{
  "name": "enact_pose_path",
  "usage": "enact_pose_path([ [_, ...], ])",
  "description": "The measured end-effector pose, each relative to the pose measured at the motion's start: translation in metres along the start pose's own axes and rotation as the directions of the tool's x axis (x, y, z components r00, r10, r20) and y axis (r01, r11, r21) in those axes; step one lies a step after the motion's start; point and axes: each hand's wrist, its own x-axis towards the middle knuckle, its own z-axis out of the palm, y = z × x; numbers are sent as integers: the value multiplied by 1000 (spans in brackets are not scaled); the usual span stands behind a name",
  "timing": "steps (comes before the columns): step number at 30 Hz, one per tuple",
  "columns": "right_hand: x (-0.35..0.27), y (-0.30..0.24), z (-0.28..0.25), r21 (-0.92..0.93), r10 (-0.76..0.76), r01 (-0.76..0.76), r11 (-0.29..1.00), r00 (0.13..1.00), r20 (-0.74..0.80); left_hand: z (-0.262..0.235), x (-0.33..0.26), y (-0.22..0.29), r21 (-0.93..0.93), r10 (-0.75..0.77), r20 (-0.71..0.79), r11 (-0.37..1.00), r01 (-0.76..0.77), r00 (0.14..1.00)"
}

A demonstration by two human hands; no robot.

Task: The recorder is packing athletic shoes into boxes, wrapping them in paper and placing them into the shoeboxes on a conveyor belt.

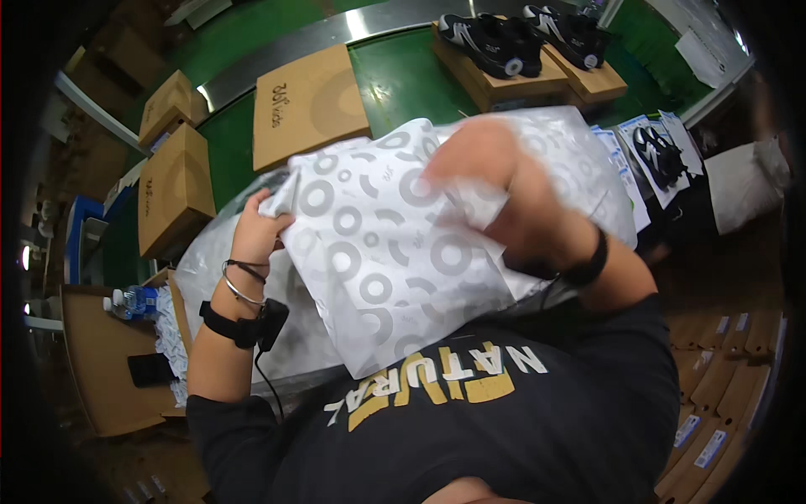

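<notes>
A sheet of white wrapping paper, printed with grey rings and arcs, is held up in front of my chest. My left hand is closed on its left edge, with thumb and fingers pinching a crumpled corner. At the sheet's right side is my right hand, smeared by motion; whether its fingers hold the paper is unclear. Behind and under the sheet spreads a clear plastic bag, with more ring-printed paper showing inside it on the right.
A brown shoebox lies beyond the paper, with two more boxes at left. Black sneakers sit on boxes at the far right. An open carton at left holds small white packets. Several labelled boxes are stacked low at right.
</notes>
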Motion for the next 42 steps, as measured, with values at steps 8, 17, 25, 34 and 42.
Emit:
enact_pose_path([
  [8, -51, 183, 18, -55, 821, -824, 564, 567, -64, -56, 232, -14, 601, 135, -198, 799, 11, 971],
  [17, -25, 186, 83, -650, 650, -376, 661, 720, 245, 32, 167, 57, -88, -115, 325, 985, 151, 939],
  [25, -55, 230, 55, 720, 999, -693, 30, 37, -6, 42, 153, 19, 583, -70, 315, 801, -135, 946],
  [34, -95, 104, -6, 184, 892, -982, -37, 51, 450, 17, -1, 56, 760, 716, 246, 275, -589, 653],
  [42, -90, 0, 33, 406, 700, -910, -86, 235, 674, 44, -71, -42, -192, 250, 229, 959, -208, 941],
])
